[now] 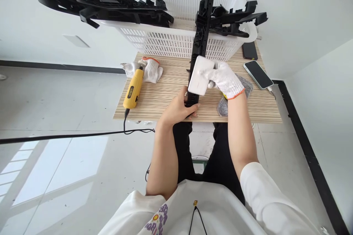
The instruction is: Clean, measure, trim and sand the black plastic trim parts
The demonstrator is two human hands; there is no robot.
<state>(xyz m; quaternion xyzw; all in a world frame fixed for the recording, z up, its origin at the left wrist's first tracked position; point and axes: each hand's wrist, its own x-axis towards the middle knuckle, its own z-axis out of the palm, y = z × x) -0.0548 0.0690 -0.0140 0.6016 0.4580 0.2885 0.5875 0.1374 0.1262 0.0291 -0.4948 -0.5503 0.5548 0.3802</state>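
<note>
A long black plastic part (202, 33) runs from near the table's front edge up over the white basket's rim. My bare left hand (180, 107) is wrapped round its lower end. My right hand (224, 78), in a white knit glove with an orange cuff, grips a white rectangular block (201, 76). The block lies over the lower half of the black part and hides some of it. Under my right wrist sits a grey cloth (223, 106), partly covered by the glove.
The white basket (162, 40) stands at the table's (171, 75) back, holding several black parts (110, 5). A yellow corded rotary tool (134, 89) rests at left, touching white gloves (151, 70). Two phones (258, 74) lie at right. The tool's black cable crosses left.
</note>
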